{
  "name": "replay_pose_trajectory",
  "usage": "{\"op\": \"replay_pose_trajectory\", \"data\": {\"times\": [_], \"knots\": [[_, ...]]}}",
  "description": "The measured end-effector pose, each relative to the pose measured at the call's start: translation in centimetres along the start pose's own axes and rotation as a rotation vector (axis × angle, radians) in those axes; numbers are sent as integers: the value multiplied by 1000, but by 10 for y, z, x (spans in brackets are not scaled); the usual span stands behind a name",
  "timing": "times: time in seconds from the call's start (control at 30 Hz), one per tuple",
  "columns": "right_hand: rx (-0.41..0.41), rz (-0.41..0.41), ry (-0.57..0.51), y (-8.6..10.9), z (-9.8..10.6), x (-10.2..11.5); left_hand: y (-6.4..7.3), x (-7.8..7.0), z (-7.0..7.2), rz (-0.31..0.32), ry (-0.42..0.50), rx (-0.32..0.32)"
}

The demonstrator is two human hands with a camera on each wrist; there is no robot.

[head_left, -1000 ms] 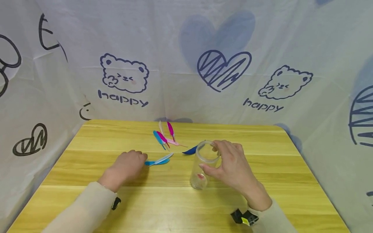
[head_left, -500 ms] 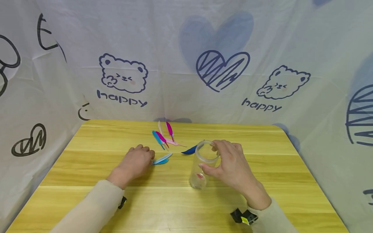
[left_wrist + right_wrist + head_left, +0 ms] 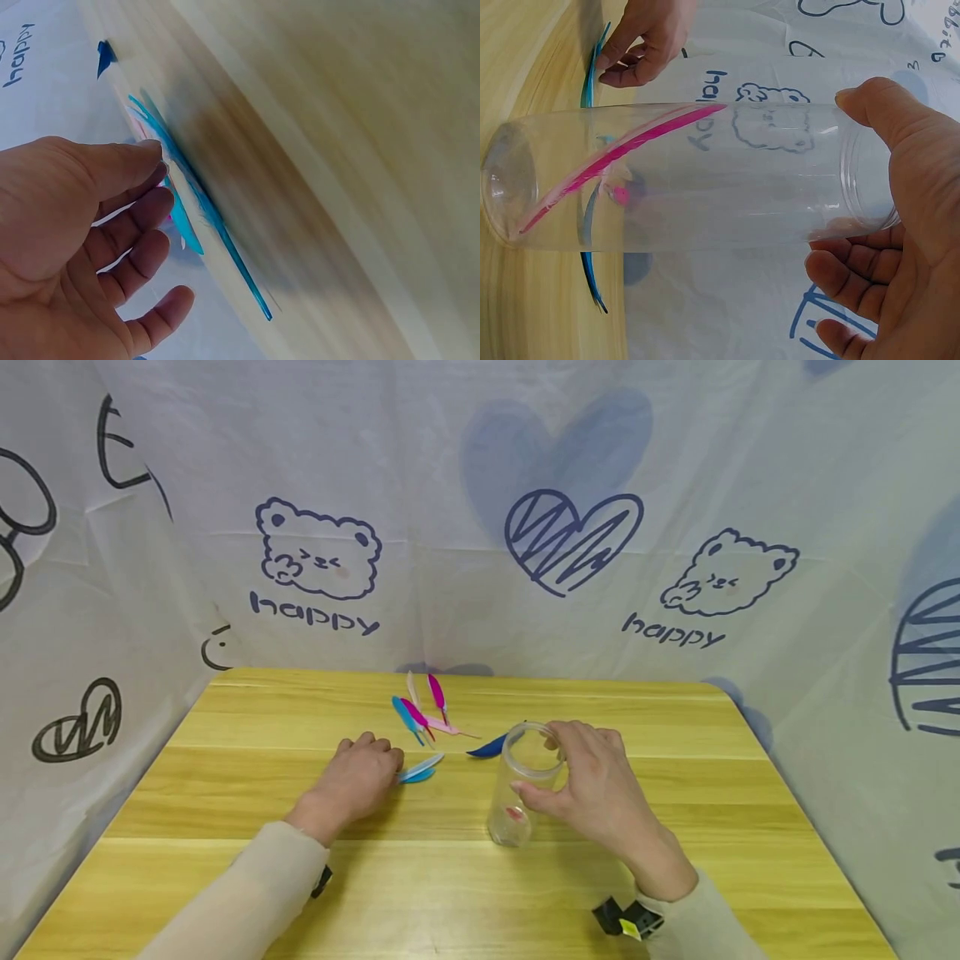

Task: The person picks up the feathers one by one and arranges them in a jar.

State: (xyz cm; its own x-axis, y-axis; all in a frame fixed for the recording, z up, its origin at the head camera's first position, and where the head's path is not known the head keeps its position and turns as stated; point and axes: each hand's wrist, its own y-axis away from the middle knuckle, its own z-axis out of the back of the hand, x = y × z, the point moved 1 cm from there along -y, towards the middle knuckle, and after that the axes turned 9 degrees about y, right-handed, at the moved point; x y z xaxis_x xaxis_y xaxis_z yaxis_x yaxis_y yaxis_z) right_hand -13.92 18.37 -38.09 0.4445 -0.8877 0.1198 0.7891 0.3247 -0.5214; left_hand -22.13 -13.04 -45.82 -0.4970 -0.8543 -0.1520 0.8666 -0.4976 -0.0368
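Note:
My left hand [image 3: 358, 781] is low over the table, its thumb and index fingertips [image 3: 154, 150] pinching a bright blue feather [image 3: 202, 199]. A pale feather [image 3: 423, 766] lies along the blue one. In the right wrist view, the blue feather stretches past the left fingertips. My right hand [image 3: 600, 781] grips a clear plastic jar [image 3: 765, 195] near its open mouth, thumb on one side and fingers on the other. The jar stands upright on the table, and a magenta feather [image 3: 622, 150] leans inside it.
Behind the left hand lies a loose group of feathers: a blue one [image 3: 405, 714], magenta ones [image 3: 437, 690], a pink one [image 3: 441, 725] and a cream one [image 3: 414, 690]. A dark blue feather [image 3: 487, 747] lies beside the jar. Printed white cloth [image 3: 442, 602] hangs behind the wooden table [image 3: 675, 827].
My left hand has slid right along the blue and pale feathers, covering more of their quill ends. The feathers, the jar and my right hand look unmoved.

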Motion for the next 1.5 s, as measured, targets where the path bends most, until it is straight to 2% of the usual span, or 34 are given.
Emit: {"op": "replay_pose_trajectory", "data": {"times": [0.5, 0.77, 1.0, 1.5], "knots": [[2, -13, -11, 1, 0, 0, -9, -2, -6, 21, -9, 10], [-9, -2, -6, 1, -1, 0, -9, -4, -9, 8, -4, 14], [-6, -5, -6, 1, -1, 0, -13, -3, -8, -13, -37, 24], [-17, 13, -7, 0, 0, -1, -19, 1, -6, -37, -64, 72]]}}
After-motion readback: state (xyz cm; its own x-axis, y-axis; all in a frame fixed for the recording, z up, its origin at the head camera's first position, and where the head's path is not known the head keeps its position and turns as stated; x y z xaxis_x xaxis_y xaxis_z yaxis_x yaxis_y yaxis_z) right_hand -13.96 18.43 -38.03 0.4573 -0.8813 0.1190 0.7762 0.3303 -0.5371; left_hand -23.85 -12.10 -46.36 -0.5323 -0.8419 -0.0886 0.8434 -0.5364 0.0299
